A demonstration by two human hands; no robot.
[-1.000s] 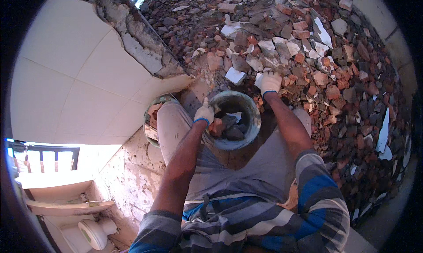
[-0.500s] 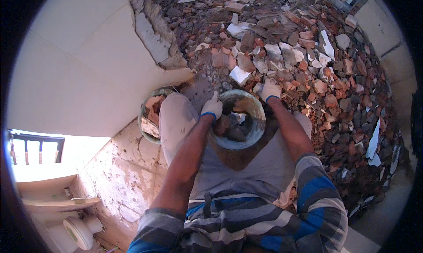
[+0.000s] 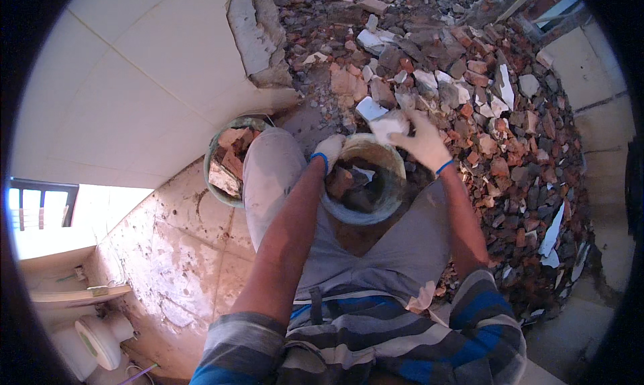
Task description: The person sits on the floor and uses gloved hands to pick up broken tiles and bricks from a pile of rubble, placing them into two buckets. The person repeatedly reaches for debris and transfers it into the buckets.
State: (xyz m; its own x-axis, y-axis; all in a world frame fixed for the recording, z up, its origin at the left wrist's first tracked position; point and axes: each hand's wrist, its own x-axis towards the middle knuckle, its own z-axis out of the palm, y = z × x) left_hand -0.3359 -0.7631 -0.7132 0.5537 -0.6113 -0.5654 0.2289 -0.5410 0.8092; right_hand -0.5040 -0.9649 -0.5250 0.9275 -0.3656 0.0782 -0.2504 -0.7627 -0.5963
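Between my knees stands a round, dust-stained bucket (image 3: 394, 200) with broken masonry pieces (image 3: 359, 187) inside. My left hand (image 3: 329, 151), in a pale glove with a blue cuff, is closed on the bucket's left rim. Just above the far right rim, my gloved right hand (image 3: 424, 142) has its thumb and fingers around a whitish chunk of rubble (image 3: 389, 125). The chunk is slightly blurred. Right beyond it lies a flat white tile fragment (image 3: 370, 108).
A second bucket (image 3: 216, 192), filled with brick pieces, stands left of my left knee. A broad heap of broken bricks (image 3: 516, 163) spreads ahead and to the right. A pale wall (image 3: 147, 83) rises at the left; a toilet (image 3: 100, 343) is at lower left.
My right hand has closed around the whitish chunk and brought it to the bucket's far rim. My left hand remains at the rim. The view has shifted a little.
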